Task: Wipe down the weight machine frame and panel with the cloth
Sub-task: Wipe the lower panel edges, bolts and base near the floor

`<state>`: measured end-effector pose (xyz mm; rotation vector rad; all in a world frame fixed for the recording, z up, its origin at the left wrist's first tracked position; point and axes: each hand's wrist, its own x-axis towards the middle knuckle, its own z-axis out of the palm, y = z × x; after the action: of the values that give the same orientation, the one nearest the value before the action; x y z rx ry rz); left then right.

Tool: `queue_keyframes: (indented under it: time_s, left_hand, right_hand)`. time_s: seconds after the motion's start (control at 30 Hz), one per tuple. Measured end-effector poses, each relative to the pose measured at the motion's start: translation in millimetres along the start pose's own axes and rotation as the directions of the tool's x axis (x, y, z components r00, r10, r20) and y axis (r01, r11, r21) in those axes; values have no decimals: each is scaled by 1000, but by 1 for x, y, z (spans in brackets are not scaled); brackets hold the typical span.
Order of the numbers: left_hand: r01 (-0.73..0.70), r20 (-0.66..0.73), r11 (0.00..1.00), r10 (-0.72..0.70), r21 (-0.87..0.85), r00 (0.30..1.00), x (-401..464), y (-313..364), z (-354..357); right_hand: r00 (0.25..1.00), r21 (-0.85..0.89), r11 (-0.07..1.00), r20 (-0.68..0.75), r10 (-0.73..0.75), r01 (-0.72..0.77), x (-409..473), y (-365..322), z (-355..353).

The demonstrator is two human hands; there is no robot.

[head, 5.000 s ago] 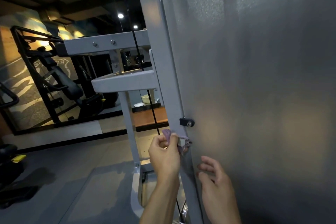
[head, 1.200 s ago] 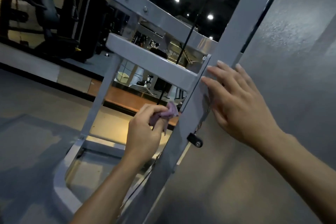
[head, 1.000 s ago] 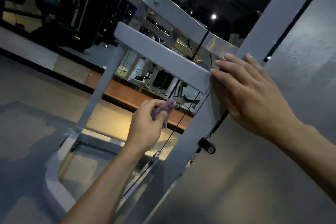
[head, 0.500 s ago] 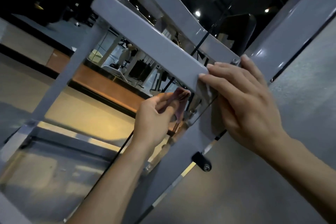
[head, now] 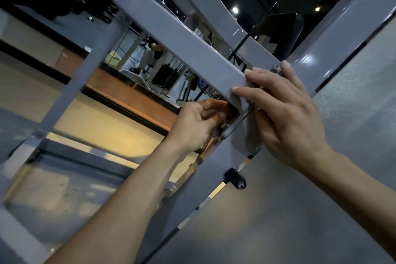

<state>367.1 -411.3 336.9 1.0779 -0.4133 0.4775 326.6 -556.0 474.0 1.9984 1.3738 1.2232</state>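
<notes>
Left hand (head: 194,123) tucked under crossbar (head: 180,44) since.

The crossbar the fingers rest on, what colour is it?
Pale grey-blue painted metal crossbar, glossy; head view.

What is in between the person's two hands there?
In the head view, the end of the grey crossbar and the grey upright post it joins lie between the left hand and the right hand, with a thin black cable crossing that joint.
</notes>
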Motion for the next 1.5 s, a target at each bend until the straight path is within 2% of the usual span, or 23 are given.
queue_keyframes:
  time_s: [0.13, 0.3, 0.37, 0.53, 0.67, 0.77, 0.83, 1.0, 1.07, 1.17, 1.27, 1.37, 1.5]
  left_hand:
    - [-3, -20, 998, 4, 58, 1000, 14, 14, 7]
    - [13, 10, 1000, -13, -9, 1000, -12, -1, -4]
    - [-3, 4, 999, 3, -32, 1000, -19, -5, -8]
    - [-99, 14, 994, 99, 42, 995, -8, 3, -6]
    - [-19, 1, 991, 19, 130, 1000, -20, -21, -16]
    - [52, -62, 979, -40, 198, 997, -18, -39, -18]
    - [78, -55, 978, -69, 193, 996, -8, -41, -12]
    - [152, 61, 987, -156, 60, 986, 12, -38, 0]
    - [148, 83, 989, -149, 14, 985, 7, -41, -5]
    - [92, 52, 993, -96, 76, 994, -10, -47, -18]
    - [59, 45, 997, -61, 48, 997, -21, -47, -26]
    - [28, 9, 991, -30, 133, 1000, -21, -38, -21]
    - [-47, 5, 989, 47, 140, 999, -31, -28, -17]
  right_hand:
    - [1000, 14, 1000, 28, 6, -7, 1, 0, -4]
    - [999, 31, 1000, 36, 3, -4, 3, 0, -5]
    - [999, 27, 1000, 44, 2, -3, 2, 0, -5]
    - [999, 14, 1000, 43, 6, -7, 2, -1, -3]
    - [999, -2, 1000, 46, 7, -6, 2, -2, -3]
    - [999, 1, 1000, 46, 9, -9, 2, -2, -4]
    - [999, -7, 1000, 46, 10, -10, 2, -2, -3]
    - [999, -4, 1000, 40, -7, 7, 1, -1, -1]
    - [999, -3, 1000, 33, -7, 7, 0, 0, 0]
    - [1000, -4, 1000, 20, -1, 1, -1, 0, 1]
    - [1000, -2, 1000, 21, -2, 2, -1, 0, 1]
    - [1000, 2, 1000, 19, -5, 5, 0, 0, 1]
    - [1000, -2, 1000, 22, -8, 8, 0, -1, 1]
